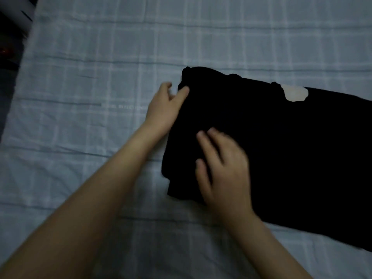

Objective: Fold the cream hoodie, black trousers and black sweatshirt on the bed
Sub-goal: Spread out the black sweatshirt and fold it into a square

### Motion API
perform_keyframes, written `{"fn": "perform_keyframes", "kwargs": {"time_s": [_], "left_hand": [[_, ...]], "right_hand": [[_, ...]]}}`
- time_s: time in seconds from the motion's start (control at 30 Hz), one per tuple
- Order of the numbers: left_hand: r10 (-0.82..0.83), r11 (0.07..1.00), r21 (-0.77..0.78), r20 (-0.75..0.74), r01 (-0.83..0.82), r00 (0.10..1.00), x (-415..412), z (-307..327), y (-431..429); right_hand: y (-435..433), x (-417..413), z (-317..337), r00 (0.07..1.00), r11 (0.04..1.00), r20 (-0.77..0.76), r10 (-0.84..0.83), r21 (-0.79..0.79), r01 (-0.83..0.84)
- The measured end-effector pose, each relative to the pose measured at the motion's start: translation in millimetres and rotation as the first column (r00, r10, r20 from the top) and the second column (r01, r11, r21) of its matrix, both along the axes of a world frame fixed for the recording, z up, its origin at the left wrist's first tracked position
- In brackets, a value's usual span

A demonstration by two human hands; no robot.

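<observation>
Both hands worked at the near end of a black fabric garment (281, 148) that lay on the bed, and the dim light made it impossible to tell whether this was the trousers or the sweatshirt. Farthest left, beyond the bed's edge, a dark strip of floor (8, 57) and a pale, blurred object (24, 9) showed in the upper corner. The bed was covered with a light blue checked sheet (80, 77), creased in long horizontal lines. A bare forearm reached in from the lower left, and the left hand (164, 106) rested at the garment's left edge, fingers loosely spread; its thumb lay on the black cloth near the upper corner, while the other fingers sat on the sheet just beside it, so it gripped nothing that could be made out. To its right, the right hand (223, 168) lay palm down on the black fabric near the lower left corner, fingers parted and flat, slightly blurred, pressing rather than holding. The garment itself spread from the middle of the sheet to the right border, its left end showing doubled layers and a rumpled upper corner. Farther right, near its top edge, a small pale cream patch (295, 93) showed against the black; what it was could not be told.
</observation>
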State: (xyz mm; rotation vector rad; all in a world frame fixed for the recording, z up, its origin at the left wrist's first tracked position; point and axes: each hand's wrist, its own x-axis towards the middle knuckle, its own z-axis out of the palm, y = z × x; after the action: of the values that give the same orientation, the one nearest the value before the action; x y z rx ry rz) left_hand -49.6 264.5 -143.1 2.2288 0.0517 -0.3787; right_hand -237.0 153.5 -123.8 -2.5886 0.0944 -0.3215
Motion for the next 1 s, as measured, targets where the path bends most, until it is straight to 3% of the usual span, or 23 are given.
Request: {"fn": "perform_keyframes", "kwargs": {"time_s": [0.1,0.17,0.27,0.43,0.53,0.63,0.77,1.0], "left_hand": [[-0.014,1.0,0.02,-0.027,0.015,1.0,-50.0,-1.4,9.1],[-0.039,0.999,0.023,0.008,0.039,0.999,-66.5,-3.0,12.8],[-0.093,0.995,0.033,0.046,0.091,0.995,-75.2,-5.0,15.6],[-0.266,0.956,-0.111,0.072,0.273,0.961,-90.3,4.9,19.6],[-0.262,0.899,-0.353,0.043,0.26,0.964,-92.2,12.3,23.3],[-0.279,0.835,-0.479,0.054,0.27,0.959,-93.3,31.8,15.7],[-0.323,0.767,-0.572,0.045,0.289,0.945,-104.3,64.0,-11.2],[-0.448,0.699,-0.582,0.096,0.415,0.889,-135.6,111.8,-94.7]], "right_hand": [[-34.6,23.0,-16.8,0.978,0.947,-0.085,-0.191,-0.277,0.161],[-42.2,30.2,-37.3,0.953,0.922,-0.21,-0.217,-0.366,0.129],[-42.3,32.7,-56.5,0.941,0.898,-0.239,-0.239,-0.424,0.12],[-45.1,29.7,-42.6,0.956,0.938,-0.22,-0.196,-0.327,0.117],[-53.2,21.4,-24.6,0.975,0.996,-0.206,-0.084,-0.051,0.075],[-74.7,1.7,-6.9,0.991,0.969,-0.109,-0.082,0.223,0.105],[-117.5,-32.2,7.5,0.976,0.961,-0.049,-0.21,0.172,0.215],[-230.2,-87.6,14.4,0.891,0.896,-0.099,-0.444,-0.035,0.442]]}}
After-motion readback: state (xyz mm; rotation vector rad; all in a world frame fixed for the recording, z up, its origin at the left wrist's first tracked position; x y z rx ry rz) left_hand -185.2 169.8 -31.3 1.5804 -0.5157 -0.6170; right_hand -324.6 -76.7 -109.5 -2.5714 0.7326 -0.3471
